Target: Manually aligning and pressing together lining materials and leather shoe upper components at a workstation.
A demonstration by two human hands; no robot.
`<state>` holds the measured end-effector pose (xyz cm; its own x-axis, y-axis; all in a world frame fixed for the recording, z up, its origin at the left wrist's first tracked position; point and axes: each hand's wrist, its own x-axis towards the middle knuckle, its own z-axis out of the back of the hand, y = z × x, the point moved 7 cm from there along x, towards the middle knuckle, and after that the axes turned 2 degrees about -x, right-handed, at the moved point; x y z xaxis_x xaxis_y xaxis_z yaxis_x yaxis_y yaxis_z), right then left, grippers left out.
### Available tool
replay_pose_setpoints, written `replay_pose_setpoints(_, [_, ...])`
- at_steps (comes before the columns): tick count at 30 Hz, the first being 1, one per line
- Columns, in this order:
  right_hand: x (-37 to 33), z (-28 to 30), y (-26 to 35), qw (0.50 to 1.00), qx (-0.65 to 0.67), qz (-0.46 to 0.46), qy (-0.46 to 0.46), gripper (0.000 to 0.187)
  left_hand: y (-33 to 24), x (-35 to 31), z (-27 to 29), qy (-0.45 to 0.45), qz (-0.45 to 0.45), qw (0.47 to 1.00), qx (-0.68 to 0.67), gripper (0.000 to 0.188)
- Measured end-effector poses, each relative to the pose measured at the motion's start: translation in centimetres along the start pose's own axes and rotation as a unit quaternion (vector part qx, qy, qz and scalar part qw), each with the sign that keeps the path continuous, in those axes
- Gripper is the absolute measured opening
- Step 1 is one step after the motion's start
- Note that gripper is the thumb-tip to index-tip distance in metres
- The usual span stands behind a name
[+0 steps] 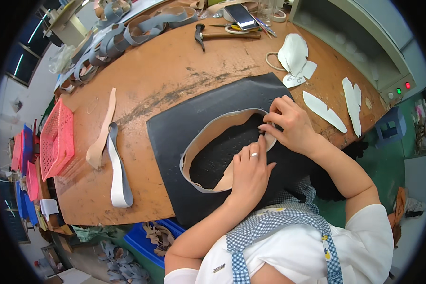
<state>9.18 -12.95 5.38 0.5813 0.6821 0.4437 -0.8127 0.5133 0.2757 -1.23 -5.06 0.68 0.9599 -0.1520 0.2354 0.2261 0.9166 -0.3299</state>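
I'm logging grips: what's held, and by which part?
The tan-lined loop: the right hand pinches its right end; the left hand touches its near right side.

A mat (163,146) lies at the tabletop's (165,61) near edge, a looped strip (213,129) on it.
Left of the mat lies a folded band (119,177), a flat strip (102,135) beside it; a basket (57,146) stands at the tabletop's left edge. Coiled bands (116,40) line the far left edge. Near the far edge lies a hammer (227,35), a phone (241,18) behind it. Cut pieces (324,111) lie right of the mat, before a cabinet (388,85) along the right edge.
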Motion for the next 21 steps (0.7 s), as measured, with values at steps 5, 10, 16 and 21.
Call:
replay_pose_setpoints(5, [2.5,0.1,1.9,0.998,0.059,0.007,-0.006,0.021,1.0,-2.8,3.3,-0.011,-0.007,0.997,0.075,0.058])
replay_pose_setpoints(10, [7.3,-3.8,7.6,0.987,0.090,0.111,0.071,0.040,1.6,-4.3,6.5,0.017,0.011,1.000,0.007,0.048])
replay_pose_setpoints(16, [9.6,-9.6,14.8,0.931,0.144,0.280,0.184,0.028,6.9,-6.1,13.4,-0.233,0.158,0.958,0.052,0.066])
replay_pose_setpoints(21, [10.5,-10.2,15.8,0.936,-0.005,0.291,0.200,0.013,13.1,-10.8,9.7,-0.061,0.454,0.879,-0.130,0.053])
